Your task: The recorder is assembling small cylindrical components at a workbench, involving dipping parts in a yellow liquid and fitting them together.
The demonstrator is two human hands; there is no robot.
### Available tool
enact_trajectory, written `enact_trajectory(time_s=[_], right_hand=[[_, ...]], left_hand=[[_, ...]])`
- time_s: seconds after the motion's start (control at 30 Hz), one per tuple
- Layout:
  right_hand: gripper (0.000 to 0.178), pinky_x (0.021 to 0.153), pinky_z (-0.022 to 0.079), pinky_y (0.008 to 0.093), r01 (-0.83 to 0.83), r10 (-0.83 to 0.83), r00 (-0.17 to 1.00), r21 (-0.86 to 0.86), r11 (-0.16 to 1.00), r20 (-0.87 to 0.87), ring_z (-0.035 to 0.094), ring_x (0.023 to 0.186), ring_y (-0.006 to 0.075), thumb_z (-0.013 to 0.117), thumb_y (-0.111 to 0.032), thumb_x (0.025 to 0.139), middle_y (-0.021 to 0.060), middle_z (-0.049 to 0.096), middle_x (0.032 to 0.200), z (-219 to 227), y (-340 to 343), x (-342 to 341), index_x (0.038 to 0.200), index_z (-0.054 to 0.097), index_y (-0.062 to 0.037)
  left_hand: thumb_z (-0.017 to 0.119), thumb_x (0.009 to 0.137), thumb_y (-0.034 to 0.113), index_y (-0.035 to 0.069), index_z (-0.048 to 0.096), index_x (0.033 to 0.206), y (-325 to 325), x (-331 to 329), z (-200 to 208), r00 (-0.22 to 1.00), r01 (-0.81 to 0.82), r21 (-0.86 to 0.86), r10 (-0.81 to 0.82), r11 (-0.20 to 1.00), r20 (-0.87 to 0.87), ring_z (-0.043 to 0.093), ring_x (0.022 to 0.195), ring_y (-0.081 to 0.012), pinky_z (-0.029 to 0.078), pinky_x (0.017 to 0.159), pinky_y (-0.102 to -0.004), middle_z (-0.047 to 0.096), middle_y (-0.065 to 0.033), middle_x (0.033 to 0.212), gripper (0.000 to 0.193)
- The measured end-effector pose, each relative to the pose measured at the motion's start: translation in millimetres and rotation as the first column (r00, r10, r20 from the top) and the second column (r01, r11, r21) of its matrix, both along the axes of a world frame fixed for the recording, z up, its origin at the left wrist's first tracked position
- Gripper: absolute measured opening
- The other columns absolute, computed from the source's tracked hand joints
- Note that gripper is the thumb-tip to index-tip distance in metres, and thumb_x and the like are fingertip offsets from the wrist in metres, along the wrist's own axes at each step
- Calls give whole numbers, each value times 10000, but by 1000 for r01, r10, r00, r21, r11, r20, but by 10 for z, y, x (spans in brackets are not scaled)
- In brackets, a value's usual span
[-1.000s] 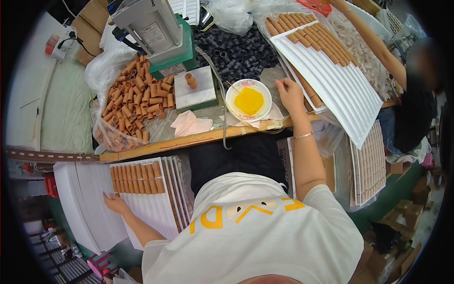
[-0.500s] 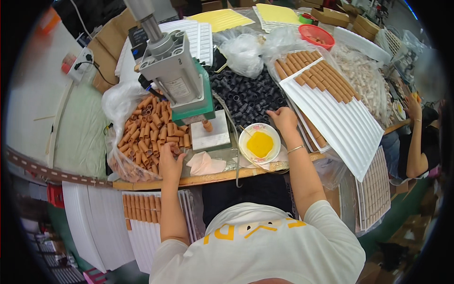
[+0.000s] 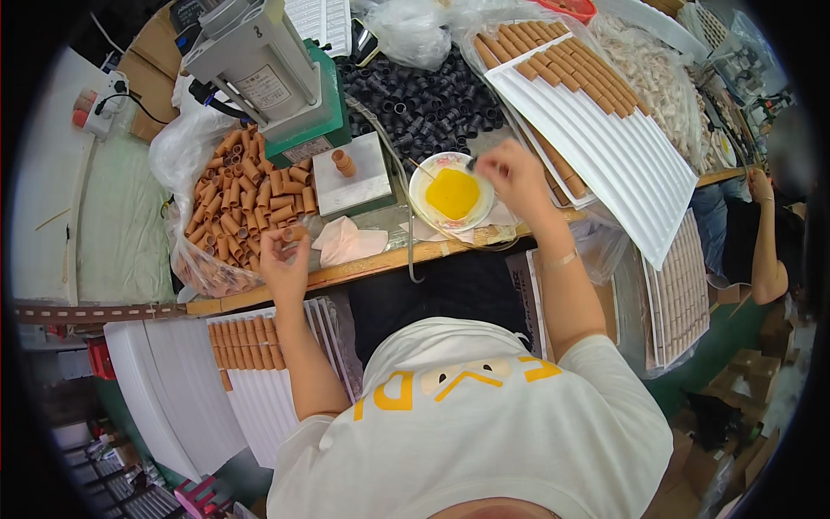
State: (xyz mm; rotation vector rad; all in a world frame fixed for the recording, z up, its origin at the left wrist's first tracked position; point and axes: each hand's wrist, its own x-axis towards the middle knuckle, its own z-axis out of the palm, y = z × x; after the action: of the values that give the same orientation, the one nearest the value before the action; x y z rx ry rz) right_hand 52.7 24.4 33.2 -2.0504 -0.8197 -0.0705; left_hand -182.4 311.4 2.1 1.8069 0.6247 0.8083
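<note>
My left hand (image 3: 284, 266) pinches a short brown tube (image 3: 295, 233) by the front edge of a heap of brown tubes (image 3: 281, 188) in a plastic bag. A small black plastic fitting (image 3: 472, 164) sits between the fingertips of my right hand (image 3: 517, 180), over the right rim of a white bowl (image 3: 421, 189). Yellow paste or liquid (image 3: 453, 194) fills the bowl's middle, and a thin stick leans in it. Left of the bowl, a brown piece (image 3: 344, 163) stands upright on the metal plate (image 3: 367, 188) of a press (image 3: 268, 91).
Loose black fittings (image 3: 424, 99) lie behind the bowl. White ribbed trays (image 3: 596, 160) with rows of brown tubes rest at the right. A pink cloth (image 3: 348, 241) lies by the wooden table edge (image 3: 324, 275). At the far right another person's arm (image 3: 764, 233) shows.
My right hand has come from the black heap to the bowl with a black fitting. The left has drawn back from the brown heap, holding a tube. The whole view has shifted.
</note>
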Motion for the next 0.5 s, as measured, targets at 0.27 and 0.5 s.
enact_trajectory(time_s=[0.27,0.5], right_hand=[[55,713,356,342,-177,265,895,-260,949,360,516,834,197,674,-126,681,20,522,824,-112,-5,-337,736,672,-132],[128,675,394,345,-261,217,949,181,948,231,523,792,234,734,-96,671,52,530,830,241,-43,-335,760,647,-65]], left_hand=[[680,755,31,36,614,1016,-900,561,223,939,338,15,-336,941,-78,584,860,-139,481,739,-264,622,-53,924,269],[670,740,15,33,629,1005,-1123,844,400,877,480,181,-467,858,-110,580,812,-214,476,702,-282,625,-94,882,269]])
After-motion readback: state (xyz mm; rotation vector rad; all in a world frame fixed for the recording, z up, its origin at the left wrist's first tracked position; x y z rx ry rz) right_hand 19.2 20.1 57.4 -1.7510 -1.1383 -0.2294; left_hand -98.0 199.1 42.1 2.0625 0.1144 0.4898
